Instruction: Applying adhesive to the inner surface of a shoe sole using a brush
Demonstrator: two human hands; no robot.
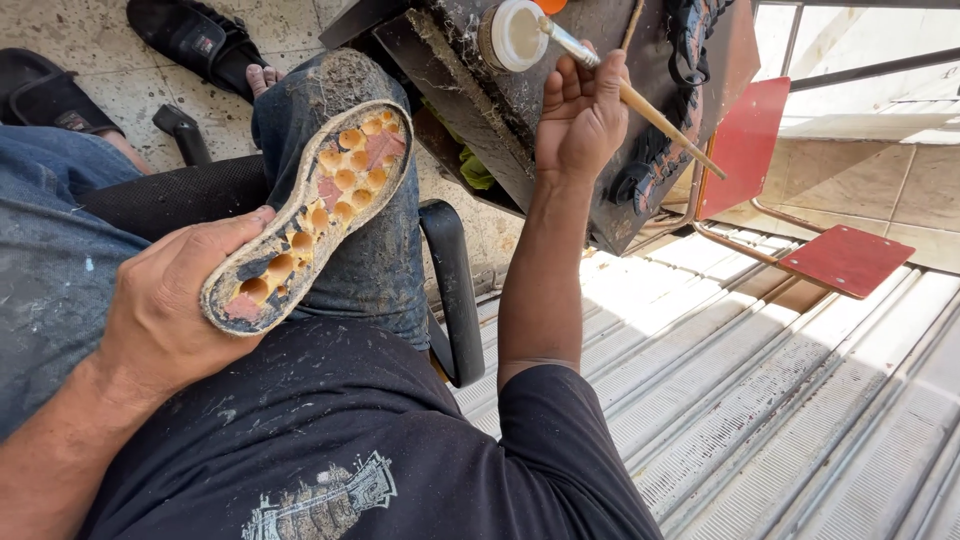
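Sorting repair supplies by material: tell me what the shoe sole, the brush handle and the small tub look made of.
Shoe sole in the left hand: probably rubber or foam, matte, with orange honeycomb cells and a frayed, dirty rim.
Brush handle in the right hand: looks like pale bare wood, with a shiny metal ferrule.
Small tub: seemingly white plastic, smooth; its contents can't be told.

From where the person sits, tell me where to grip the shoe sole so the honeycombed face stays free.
Grip the shoe sole at its heel end, by the rim, coming from below and behind as the left hand does. It lies lengthwise with its honeycombed face up, so an edge hold leaves that face uncovered. The right hand is occupied with the brush.
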